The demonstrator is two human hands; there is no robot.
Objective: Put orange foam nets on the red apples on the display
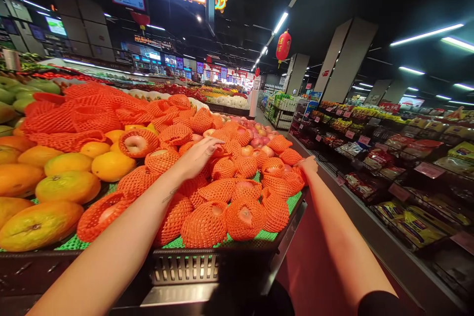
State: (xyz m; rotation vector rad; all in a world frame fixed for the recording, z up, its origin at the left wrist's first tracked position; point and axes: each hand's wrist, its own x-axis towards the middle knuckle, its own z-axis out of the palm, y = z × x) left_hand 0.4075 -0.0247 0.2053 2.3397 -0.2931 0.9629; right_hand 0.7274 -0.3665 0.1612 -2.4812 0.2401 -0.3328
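Observation:
My left hand (203, 156) reaches over the middle of a heap of apples in orange foam nets, palm down, with its fingers stretched out and apart from any grip I can see. The fingertips lie at the netted apples (226, 148) beneath them; whether they touch is hard to tell. At the right edge of the heap, my right hand (308, 165) is against a netted apple (294, 181); its fingers are mostly hidden. Nearer to me, netted apples (245, 217) stand in rows on a green mesh liner (294, 203). Bare pink apples (259, 137) lie behind.
Mangoes (68, 186) and oranges (113, 163) lie to the left, with loose orange foam nets (87, 113) piled behind. A black slatted crate edge (185, 266) borders the front. Shelves of packaged goods (385, 153) line the right, across a narrow aisle.

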